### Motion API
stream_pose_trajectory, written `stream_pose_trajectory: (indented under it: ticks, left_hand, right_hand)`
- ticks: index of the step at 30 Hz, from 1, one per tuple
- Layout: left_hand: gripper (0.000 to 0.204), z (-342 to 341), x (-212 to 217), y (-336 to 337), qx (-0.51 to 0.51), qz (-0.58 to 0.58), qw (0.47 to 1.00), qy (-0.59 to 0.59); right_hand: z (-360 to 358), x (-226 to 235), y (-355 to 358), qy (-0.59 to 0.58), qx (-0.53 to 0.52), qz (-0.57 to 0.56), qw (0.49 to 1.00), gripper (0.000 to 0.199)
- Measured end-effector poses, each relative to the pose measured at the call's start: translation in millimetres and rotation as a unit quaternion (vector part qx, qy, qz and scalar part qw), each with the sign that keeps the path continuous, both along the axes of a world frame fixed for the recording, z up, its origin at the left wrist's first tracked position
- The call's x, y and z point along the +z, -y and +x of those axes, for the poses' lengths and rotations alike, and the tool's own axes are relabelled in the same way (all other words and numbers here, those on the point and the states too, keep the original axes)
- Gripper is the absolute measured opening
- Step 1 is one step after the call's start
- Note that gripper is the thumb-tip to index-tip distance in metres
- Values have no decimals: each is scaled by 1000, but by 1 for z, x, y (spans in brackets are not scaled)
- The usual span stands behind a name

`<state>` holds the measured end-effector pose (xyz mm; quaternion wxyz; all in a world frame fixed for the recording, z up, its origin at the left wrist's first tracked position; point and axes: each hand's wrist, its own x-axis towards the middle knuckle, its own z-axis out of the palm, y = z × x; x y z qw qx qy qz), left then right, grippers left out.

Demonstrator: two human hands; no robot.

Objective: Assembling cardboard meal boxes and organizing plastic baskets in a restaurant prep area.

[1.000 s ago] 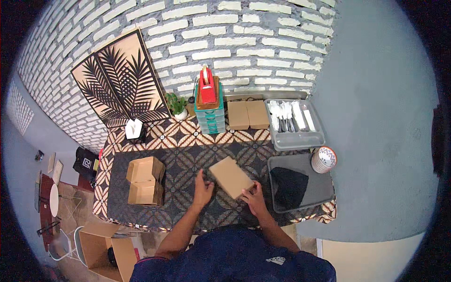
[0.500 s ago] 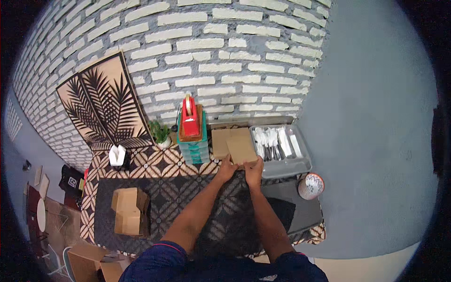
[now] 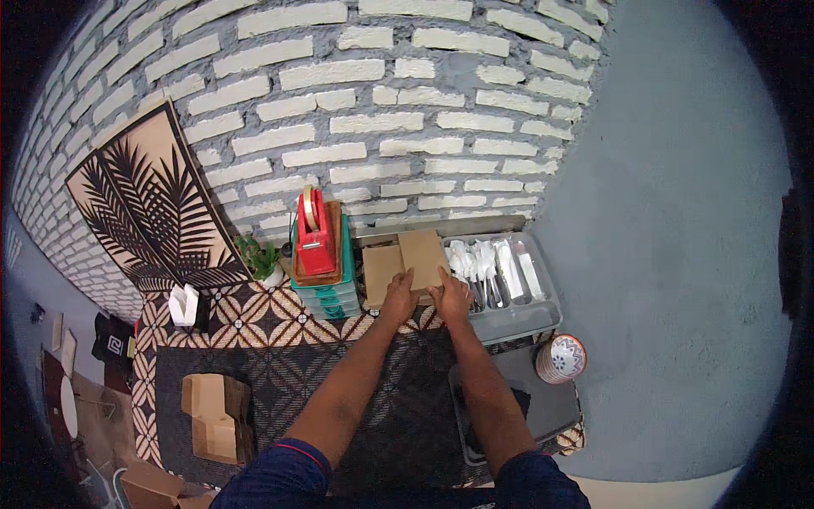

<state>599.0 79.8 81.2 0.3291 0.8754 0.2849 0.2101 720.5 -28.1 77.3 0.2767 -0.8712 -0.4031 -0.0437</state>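
Note:
A brown cardboard piece (image 3: 421,255), flat and rectangular, sits between my two hands at the back of the table. My left hand (image 3: 398,300) grips its near left corner, fingers reaching along that side. At the near right corner, my right hand (image 3: 452,298) holds it with bent fingers. Beside and partly under it lies another brown cardboard piece (image 3: 381,270). Just right of my right hand is a grey cutlery tray (image 3: 519,319) holding wrapped white cutlery (image 3: 485,265).
A red tape dispenser (image 3: 315,241) tops a teal drawer unit (image 3: 333,304) to the left. An opened cardboard box (image 3: 212,424) stands at the front left. Stacked patterned bowls (image 3: 560,360) and a dark grey tray (image 3: 553,407) are on the right. A potted plant (image 3: 257,259) stands near the wall.
Both hands have pushed the cardboard piece back and turned it straighter, over the cardboard beside it. My right hand has shifted onto its right side. The whole view has moved slightly.

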Motion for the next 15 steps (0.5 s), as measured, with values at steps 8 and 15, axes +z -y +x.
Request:
stream_pose_trajectory:
  ticks: [8, 15]
  left_hand:
    - [58, -73, 9, 39, 39, 36, 989, 141]
    - [20, -344, 51, 148, 216, 118, 960, 129]
  right_hand:
    - [-44, 42, 37, 97, 30, 229, 968, 43]
    - [-223, 12, 176, -308, 145, 181, 923, 28]
